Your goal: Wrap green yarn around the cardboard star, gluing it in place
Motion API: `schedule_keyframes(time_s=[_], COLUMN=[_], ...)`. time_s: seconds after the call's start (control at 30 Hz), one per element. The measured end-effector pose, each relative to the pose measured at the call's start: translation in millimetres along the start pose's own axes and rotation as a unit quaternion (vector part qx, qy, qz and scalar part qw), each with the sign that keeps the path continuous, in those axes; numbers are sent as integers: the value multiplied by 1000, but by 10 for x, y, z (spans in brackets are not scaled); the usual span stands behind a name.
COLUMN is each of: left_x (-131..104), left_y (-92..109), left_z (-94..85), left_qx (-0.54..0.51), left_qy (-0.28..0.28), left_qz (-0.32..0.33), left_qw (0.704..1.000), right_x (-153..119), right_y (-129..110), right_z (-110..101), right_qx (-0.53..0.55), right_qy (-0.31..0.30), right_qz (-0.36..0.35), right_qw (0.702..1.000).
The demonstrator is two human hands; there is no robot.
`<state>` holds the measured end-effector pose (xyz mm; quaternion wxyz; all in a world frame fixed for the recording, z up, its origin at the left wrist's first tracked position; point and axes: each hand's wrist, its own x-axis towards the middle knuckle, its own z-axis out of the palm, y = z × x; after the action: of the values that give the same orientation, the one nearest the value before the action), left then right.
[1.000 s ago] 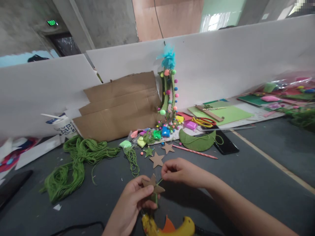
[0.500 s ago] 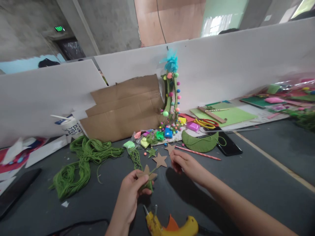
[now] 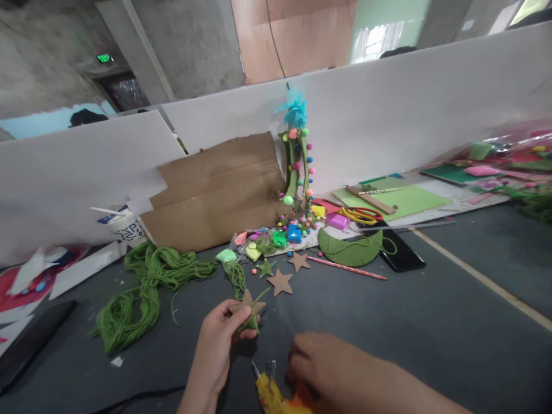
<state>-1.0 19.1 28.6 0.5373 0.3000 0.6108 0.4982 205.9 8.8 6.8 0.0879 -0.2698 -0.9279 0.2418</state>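
At near centre, the left hand (image 3: 221,326) pinches a brown star (image 3: 247,299) with green yarn (image 3: 261,295); the right hand's (image 3: 318,361) grip I can't tell.

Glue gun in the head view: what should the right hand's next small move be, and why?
Probably grip the glue gun with the right hand and lift it: that hand covers its rear, while the left hand holds a cardboard star with a loose yarn end sticking out, which may need glue.

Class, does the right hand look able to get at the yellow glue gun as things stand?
Most likely yes: the right hand is at the yellow glue gun, by its orange part, and nothing visible stands between them.
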Motion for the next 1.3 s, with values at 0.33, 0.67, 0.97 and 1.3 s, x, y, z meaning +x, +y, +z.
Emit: schedule_keyframes(time_s=[0.33, 0.67, 0.97, 1.3], left_x=[15, 1, -5, -9], left_y=[-70, -135, -209, -260], left_z=[-125, -60, -26, 5], left_qx=[10, 1, 45, 69], left_qy=[18, 26, 9, 1], left_qz=[-6, -23, 12, 23], left_qw=[1000, 999, 999, 997], right_x=[4, -26, -15, 11], right_y=[-90, 13, -80, -75], right_z=[-29, -358, -356, -318], right_qx=[90, 325, 303, 324], right_qy=[-14, 119, 112, 103], right_qz=[49, 149, 173, 178], right_qw=[995, 926, 930, 923])
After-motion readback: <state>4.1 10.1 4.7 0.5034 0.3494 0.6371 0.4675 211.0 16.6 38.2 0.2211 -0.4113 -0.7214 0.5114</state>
